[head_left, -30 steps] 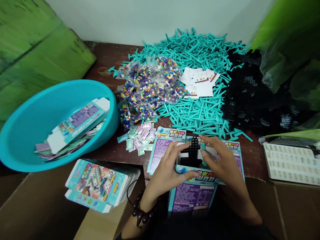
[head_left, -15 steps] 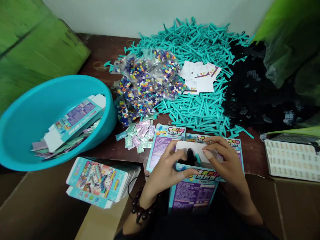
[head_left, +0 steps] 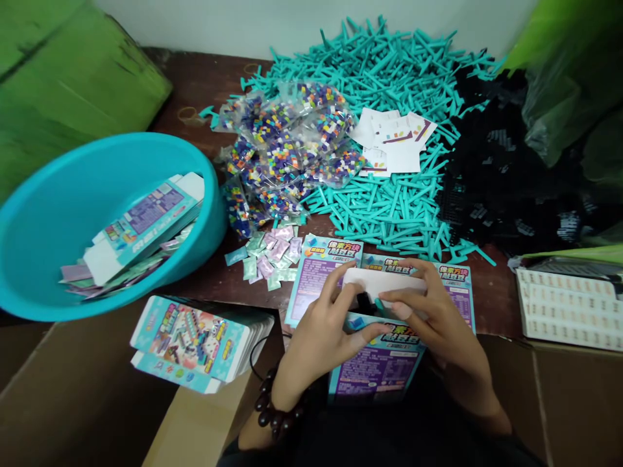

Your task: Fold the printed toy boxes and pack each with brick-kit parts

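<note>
My left hand (head_left: 325, 332) and my right hand (head_left: 435, 318) both grip a small teal and purple printed toy box (head_left: 377, 370) held upright at the table's near edge. Their fingers press its white top flap (head_left: 384, 283) down over the opening. A bit of a black plastic piece (head_left: 364, 302) and a teal piece still show in the gap under the flap. A dark bead bracelet (head_left: 273, 413) sits on my left wrist.
Flat printed boxes (head_left: 318, 275) lie under my hands, small pastel packets (head_left: 272, 254) to their left. Behind are bags of coloured bricks (head_left: 287, 152), a teal stick pile (head_left: 399, 97), white leaflets (head_left: 392, 149) and black parts (head_left: 506, 181). A teal basin (head_left: 58, 214) and stacked flat boxes (head_left: 195, 344) sit left, a sheet stack (head_left: 567, 311) right.
The black piece has gone down into the box. The white flap has been folded down over it by both hands. The camera has tilted slightly.
</note>
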Demonstrator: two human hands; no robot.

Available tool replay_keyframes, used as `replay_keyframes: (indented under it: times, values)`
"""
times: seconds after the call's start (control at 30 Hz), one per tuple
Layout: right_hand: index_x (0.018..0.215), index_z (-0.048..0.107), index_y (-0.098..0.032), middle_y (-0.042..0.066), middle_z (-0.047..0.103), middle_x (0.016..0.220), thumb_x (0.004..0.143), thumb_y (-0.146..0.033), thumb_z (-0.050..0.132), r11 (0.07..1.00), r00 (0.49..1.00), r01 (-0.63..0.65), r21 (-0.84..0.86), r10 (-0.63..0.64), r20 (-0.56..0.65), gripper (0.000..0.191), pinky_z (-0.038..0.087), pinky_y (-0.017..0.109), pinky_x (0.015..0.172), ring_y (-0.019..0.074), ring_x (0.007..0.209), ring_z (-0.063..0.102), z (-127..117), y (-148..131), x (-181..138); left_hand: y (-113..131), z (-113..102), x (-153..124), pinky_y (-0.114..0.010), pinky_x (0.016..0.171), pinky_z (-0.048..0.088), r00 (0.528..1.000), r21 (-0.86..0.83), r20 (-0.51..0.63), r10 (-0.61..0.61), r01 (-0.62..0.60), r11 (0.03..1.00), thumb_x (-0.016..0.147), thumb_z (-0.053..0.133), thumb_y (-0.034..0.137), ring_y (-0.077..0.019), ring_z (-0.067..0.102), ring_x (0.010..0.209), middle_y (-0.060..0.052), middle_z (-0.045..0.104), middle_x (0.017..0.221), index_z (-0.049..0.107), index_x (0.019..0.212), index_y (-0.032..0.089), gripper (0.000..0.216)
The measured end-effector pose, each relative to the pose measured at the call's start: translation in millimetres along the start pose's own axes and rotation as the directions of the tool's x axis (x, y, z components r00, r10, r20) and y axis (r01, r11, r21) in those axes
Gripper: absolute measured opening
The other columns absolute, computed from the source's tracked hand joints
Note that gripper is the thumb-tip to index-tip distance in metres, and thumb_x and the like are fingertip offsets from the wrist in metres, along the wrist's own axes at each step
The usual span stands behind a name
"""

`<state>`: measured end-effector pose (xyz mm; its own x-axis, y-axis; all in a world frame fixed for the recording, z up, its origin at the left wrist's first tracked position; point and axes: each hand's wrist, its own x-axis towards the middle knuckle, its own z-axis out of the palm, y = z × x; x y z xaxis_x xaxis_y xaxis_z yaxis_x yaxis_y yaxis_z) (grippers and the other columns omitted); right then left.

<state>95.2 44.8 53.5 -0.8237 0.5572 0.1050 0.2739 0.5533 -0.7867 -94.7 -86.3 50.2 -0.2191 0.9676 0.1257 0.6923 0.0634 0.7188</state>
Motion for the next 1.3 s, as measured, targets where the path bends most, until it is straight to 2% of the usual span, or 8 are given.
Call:
replay_keyframes:
  times: [0.27,0.5,0.63,0.8,0.97,1.1,1.2,1.3]
  values:
    - [0.078,0.072,-0.018,0.012,0.035,0.155,0.105,-0.036,0.053,0.999,0.989,-0.031,-0.027,0.034,0.141,0.037,0.049,0.056,0.111,0.0344,0.138,0.048,-6,-5,0,0,-2,-1,-0.043,0.087,0.063,0.999,-0.001,-0.008,0.053,-0.053,0.999,0.087,0.074,0.056,-0.0300,0.068,0.113,-0.019,0.046,0.153,0.055,0.117,0.022,0.049]
    - [0.078,0.072,-0.020,0.010,0.035,0.159,0.103,-0.037,0.057,1.000,0.990,-0.029,-0.010,0.030,0.137,0.034,0.045,0.057,0.116,0.0333,0.143,0.044,-3,-6,-1,-1,-1,-6,-0.046,0.089,0.063,0.998,-0.001,0.059,0.031,-0.031,1.000,0.095,0.066,0.049,-0.0263,0.069,0.105,-0.019,0.033,0.162,0.058,0.110,0.021,0.032]
    - [0.085,0.076,-0.022,0.010,0.042,0.155,0.102,-0.034,0.058,0.997,0.999,-0.046,0.061,0.045,0.027,0.028,0.052,0.048,0.106,0.0323,0.137,0.051,-2,-6,0,-1,-2,-8,-0.049,0.090,0.062,0.995,0.032,0.098,0.009,-0.012,0.999,0.099,0.061,0.046,-0.0273,0.069,0.105,-0.019,0.020,0.168,0.061,0.108,0.020,0.028]
    - [0.104,0.077,-0.028,0.009,0.061,0.139,0.099,-0.044,0.063,0.960,0.988,-0.110,0.257,0.133,-0.075,0.022,0.053,0.044,0.101,0.0302,0.126,0.061,-4,10,-6,-8,2,-16,-0.052,0.104,0.057,0.998,-0.055,0.057,-0.041,0.044,0.998,0.094,0.068,0.049,-0.0371,0.055,0.136,-0.019,0.021,0.169,0.041,0.148,0.028,0.064]
    - [0.134,0.065,-0.035,0.006,0.066,0.135,0.089,-0.060,0.072,0.891,0.985,-0.148,0.430,0.171,-0.015,0.052,0.057,0.039,0.096,0.0307,0.124,0.064,10,33,-31,-22,23,-38,-0.060,0.104,0.056,0.983,-0.274,0.059,-0.176,0.186,0.944,0.080,0.082,0.055,-0.0408,0.053,0.139,-0.021,0.034,0.163,-0.002,0.163,0.037,0.120]
    - [0.160,0.032,-0.036,0.009,0.040,0.163,0.087,-0.059,0.075,0.899,0.950,-0.188,0.394,0.268,-0.159,0.088,0.053,0.044,0.107,0.0330,0.143,0.049,41,40,-50,-28,38,-52,-0.053,0.100,0.060,0.960,-0.478,0.051,-0.274,0.264,0.838,0.083,0.083,0.047,-0.0360,0.057,0.134,-0.020,0.040,0.157,0.004,0.163,0.038,0.113]
    - [0.164,0.023,-0.030,0.012,0.027,0.169,0.084,-0.059,0.076,0.917,0.891,-0.201,0.344,0.318,-0.325,0.099,0.042,0.052,0.119,0.0353,0.154,0.034,58,37,-53,-28,40,-57,-0.047,0.096,0.062,0.954,-0.614,0.043,-0.296,0.259,0.745,0.085,0.082,0.045,-0.0311,0.062,0.127,-0.018,0.042,0.155,0.000,0.162,0.041,0.112]
    - [0.163,0.024,-0.031,0.012,0.030,0.169,0.076,-0.056,0.084,0.820,0.873,-0.240,0.519,0.416,-0.254,0.109,0.040,0.053,0.120,0.0352,0.153,0.036,60,30,-48,-28,34,-58,-0.041,0.098,0.060,0.959,-0.726,0.066,-0.276,0.236,0.646,0.089,0.079,0.038,-0.0280,0.064,0.126,-0.016,0.044,0.157,-0.003,0.162,0.045,0.110]
